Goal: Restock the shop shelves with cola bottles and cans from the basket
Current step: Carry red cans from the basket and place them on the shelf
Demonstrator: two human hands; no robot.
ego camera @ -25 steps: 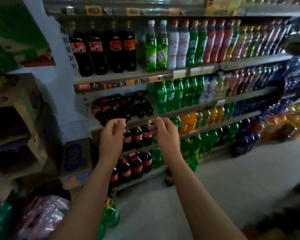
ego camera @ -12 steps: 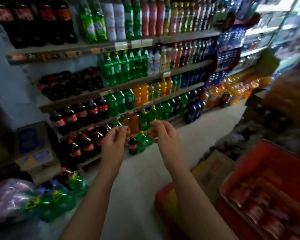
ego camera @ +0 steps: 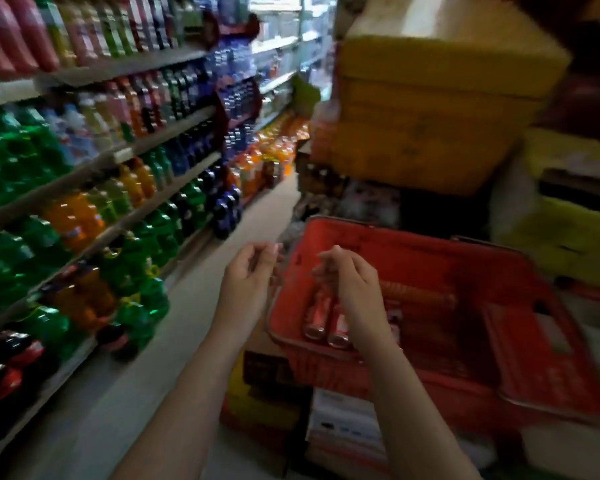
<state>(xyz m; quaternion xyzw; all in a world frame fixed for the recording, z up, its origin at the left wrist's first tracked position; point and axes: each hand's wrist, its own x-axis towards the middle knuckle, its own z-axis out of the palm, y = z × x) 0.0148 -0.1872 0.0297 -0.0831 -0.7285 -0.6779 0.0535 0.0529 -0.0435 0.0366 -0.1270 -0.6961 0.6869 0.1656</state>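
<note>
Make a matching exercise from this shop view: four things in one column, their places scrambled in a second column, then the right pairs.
Things
1. cola cans
2. basket
3. green bottles
4. right hand

Places
A. on the shelves at left
B. over the basket, holding nothing
C. resting on stacked cartons
D. lying inside the basket

Pairs: 1-D, 2-C, 3-A, 4-B.
</note>
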